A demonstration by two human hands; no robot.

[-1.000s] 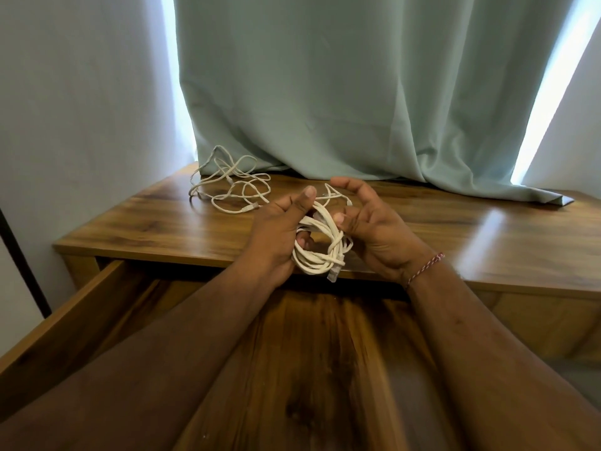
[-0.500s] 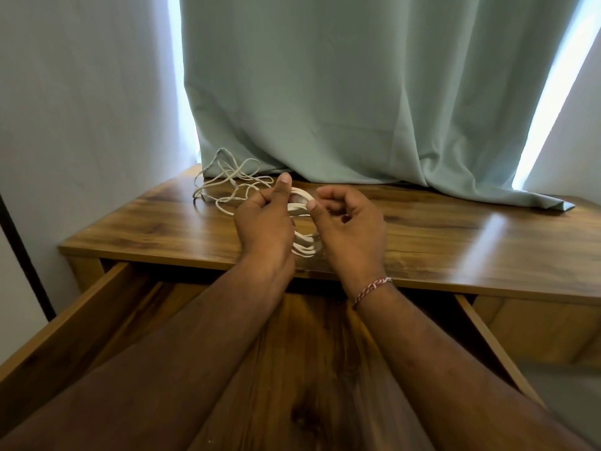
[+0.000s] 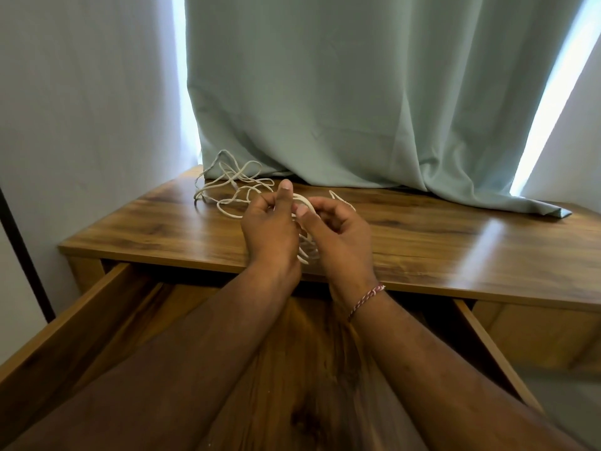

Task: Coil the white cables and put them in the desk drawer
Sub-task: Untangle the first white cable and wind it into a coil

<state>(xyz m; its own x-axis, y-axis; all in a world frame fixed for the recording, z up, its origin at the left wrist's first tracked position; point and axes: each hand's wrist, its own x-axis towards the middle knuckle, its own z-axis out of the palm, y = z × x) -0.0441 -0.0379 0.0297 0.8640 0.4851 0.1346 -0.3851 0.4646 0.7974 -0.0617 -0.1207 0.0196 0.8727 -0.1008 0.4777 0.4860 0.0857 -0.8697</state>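
A coiled white cable hangs between my two hands above the desk's front edge. My left hand grips the coil with its thumb raised. My right hand pinches the cable's top loop beside it, and a loose end sticks out behind my fingers. A second white cable lies tangled and loose on the desk top at the back left, against the curtain. Below my forearms the wooden drawer stands pulled open, with nothing visible inside it.
The wooden desk top stretches to the right. A pale green curtain hangs behind and drapes onto the desk's back edge. A wall stands close on the left, with a dark pole beside the drawer.
Both hands rose from the drawer's edge to above the desk top and turned, closing round the coil. The tangled cable at the back has not moved.
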